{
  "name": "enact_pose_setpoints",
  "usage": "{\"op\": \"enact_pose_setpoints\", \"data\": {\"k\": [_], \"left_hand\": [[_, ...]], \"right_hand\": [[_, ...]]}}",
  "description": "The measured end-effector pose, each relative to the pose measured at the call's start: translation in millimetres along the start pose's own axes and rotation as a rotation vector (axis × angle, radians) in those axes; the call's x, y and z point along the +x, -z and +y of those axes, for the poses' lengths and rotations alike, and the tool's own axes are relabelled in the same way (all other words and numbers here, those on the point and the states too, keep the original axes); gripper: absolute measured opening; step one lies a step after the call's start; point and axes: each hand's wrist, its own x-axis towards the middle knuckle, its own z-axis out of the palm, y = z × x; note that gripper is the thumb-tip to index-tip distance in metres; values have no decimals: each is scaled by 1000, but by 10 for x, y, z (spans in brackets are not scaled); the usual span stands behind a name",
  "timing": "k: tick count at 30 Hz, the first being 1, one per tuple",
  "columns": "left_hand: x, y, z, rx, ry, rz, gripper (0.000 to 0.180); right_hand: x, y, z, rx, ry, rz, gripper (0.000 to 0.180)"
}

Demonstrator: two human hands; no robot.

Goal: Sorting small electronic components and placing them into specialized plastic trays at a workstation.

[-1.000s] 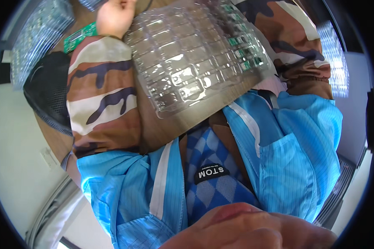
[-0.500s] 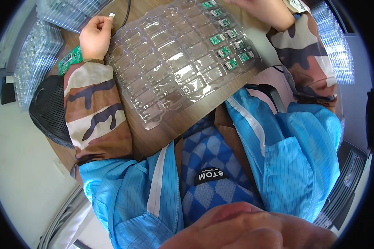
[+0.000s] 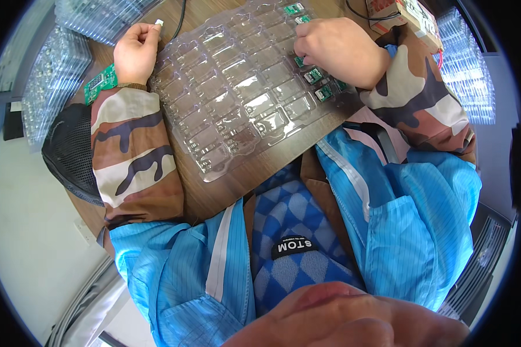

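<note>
My left hand (image 3: 136, 53) is closed in a pinch at the upper left, and a small white piece (image 3: 158, 22) sticks out past its thumb and fingertip. My right hand (image 3: 338, 51) is over the right columns of a clear plastic tray (image 3: 214, 173), its fingers curled down. Whatever those fingers hold is hidden beneath them. Small green circuit boards (image 3: 314, 76) sit in several pockets along that side, partly covered by the hand. The pockets in the middle and left of the tray hold no boards. Beside my left wrist lies a larger green circuit board (image 3: 101, 84).
Stacks of clear trays (image 3: 57, 87) stand at the far left, with another stack (image 3: 466, 69) at the right. A black cable (image 3: 182, 17) runs behind the tray. At the back right is a box (image 3: 408, 20). A black mesh object (image 3: 69, 150) is beside my left forearm.
My right hand has moved down and left from beyond the tray's top right corner onto the green boards. My left hand keeps its pinch, almost unmoved.
</note>
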Motion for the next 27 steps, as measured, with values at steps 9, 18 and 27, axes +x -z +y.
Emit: {"op": "enact_pose_setpoints", "data": {"k": [9, 18, 27], "left_hand": [[-113, 43, 82, 76, -29, 68, 23], [-190, -82, 353, 13, 13, 138, 20], [-171, -74, 464, -18, 25, 149, 20]], "right_hand": [[358, 254, 181, 623, 120, 36, 14], [1546, -51, 74, 1441, -93, 35, 13], [1787, -160, -15, 1482, -274, 176, 13]]}}
